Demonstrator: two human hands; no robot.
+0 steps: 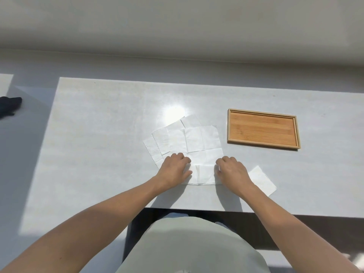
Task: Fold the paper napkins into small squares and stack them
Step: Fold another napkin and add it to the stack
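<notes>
A dark cloth (8, 106) lies far left, off the white table (98, 144). The left hand (174, 169) and right hand (232, 171), fingers curled, press a folded napkin (204, 174). Spread napkins (187, 138) lie just behind. A small folded square (263, 180) sits right, near the wooden tray (263, 129). No writing shows.

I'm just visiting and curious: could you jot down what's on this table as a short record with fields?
surface: pale table
napkin in work: folded strip at the near edge, pressed flat
left hand: on the strip's left end
right hand: on the strip's right end
unfolded napkins: overlapping spread just beyond the hands
finished square: one, right of the right hand
wooden tray: far right, holds nothing
</notes>
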